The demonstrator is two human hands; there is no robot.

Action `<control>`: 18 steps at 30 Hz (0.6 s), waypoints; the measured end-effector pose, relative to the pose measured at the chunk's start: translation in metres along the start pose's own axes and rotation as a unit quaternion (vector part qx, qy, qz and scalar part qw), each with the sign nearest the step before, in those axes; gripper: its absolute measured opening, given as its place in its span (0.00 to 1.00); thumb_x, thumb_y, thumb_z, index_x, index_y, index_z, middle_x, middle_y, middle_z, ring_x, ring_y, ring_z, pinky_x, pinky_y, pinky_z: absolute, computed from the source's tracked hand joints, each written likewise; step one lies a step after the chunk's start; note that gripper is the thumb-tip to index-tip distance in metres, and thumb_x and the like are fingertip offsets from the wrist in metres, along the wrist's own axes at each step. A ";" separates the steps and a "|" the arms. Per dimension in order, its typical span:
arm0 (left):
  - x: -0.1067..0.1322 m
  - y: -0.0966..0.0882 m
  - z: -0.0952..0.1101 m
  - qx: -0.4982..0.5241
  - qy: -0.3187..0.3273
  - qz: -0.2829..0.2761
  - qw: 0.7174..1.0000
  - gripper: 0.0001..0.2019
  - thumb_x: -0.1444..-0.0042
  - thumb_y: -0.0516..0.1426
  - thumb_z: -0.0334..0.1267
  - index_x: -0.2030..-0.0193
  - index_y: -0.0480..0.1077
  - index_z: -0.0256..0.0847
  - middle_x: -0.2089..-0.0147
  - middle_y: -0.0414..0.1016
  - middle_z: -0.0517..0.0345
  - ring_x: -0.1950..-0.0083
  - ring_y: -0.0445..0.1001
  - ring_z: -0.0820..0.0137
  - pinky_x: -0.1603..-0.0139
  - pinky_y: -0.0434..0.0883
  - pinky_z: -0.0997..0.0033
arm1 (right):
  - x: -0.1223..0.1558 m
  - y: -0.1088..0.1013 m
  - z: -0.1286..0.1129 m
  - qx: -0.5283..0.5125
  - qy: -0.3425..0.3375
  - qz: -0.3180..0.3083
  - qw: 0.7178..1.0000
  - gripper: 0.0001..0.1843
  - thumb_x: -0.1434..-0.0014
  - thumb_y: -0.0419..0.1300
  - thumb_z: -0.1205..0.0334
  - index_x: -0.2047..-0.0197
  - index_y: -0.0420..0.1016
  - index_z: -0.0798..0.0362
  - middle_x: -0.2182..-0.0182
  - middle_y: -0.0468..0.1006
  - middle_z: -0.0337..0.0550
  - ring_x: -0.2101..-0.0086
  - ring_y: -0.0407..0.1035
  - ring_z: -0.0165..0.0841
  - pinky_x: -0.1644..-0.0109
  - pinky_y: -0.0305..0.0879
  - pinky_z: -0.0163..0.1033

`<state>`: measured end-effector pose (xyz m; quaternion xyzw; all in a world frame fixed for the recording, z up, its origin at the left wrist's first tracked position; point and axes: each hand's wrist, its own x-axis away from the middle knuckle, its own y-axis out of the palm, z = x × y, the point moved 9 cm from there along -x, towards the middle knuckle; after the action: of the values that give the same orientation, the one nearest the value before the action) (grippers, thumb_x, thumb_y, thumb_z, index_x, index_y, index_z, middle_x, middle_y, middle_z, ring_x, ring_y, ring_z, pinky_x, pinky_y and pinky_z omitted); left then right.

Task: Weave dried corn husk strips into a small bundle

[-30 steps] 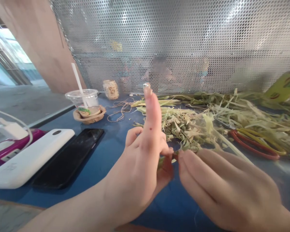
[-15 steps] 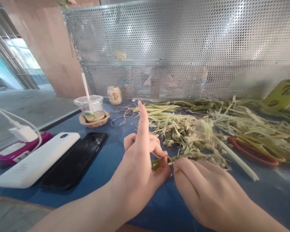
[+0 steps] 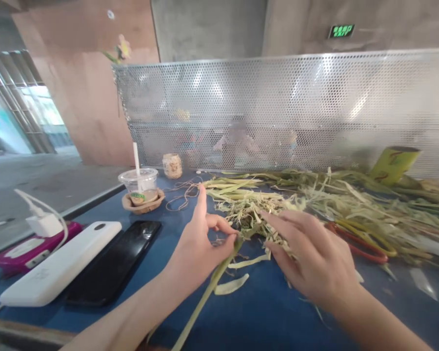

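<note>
My left hand (image 3: 201, 239) pinches a long green plant stem (image 3: 204, 300) between thumb and a finger, with one finger pointing up. From the pinch the stem slants down toward the near edge of the table. Beside it, my right hand (image 3: 314, 253) hovers over the near side of a heap of dried plant scraps (image 3: 249, 204), fingers apart and nothing visibly held. Part of the heap is hidden behind that hand. Two short pale peel pieces, one a curved strip (image 3: 232, 284), lie on the blue tabletop between my hands.
Scissors with red and yellow handles (image 3: 358, 243) lie at right among dried leaves (image 3: 384, 214). A yellow-green can (image 3: 395, 165) stands behind. To the left are a phone (image 3: 113, 263), white power bank (image 3: 62, 263), purple power strip (image 3: 32, 248) and lidded cup (image 3: 139, 185). Mesh panel (image 3: 263, 97) at back.
The view has tilted up. My right hand has opened and moved away from my left, over the scraps. The stem in my left hand now slants toward me, and peel pieces show beneath.
</note>
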<state>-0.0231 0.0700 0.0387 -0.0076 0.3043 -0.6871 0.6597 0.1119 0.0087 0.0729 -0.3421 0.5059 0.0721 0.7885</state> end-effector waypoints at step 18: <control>-0.007 0.017 0.014 0.020 0.026 -0.099 0.995 0.40 0.47 0.52 0.32 0.33 0.31 0.35 0.68 0.72 0.57 0.64 0.72 0.68 0.61 0.72 0.64 | 0.002 0.024 -0.002 -0.023 -0.081 -0.033 0.996 0.09 0.38 0.54 0.63 0.70 0.69 0.55 0.73 0.75 0.38 0.62 0.66 0.30 0.53 0.51 0.43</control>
<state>-0.0006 0.0721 0.0455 -0.0065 0.3053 -0.7550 0.5803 0.1002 0.0254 0.0592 -0.3697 0.4270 0.0850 0.8209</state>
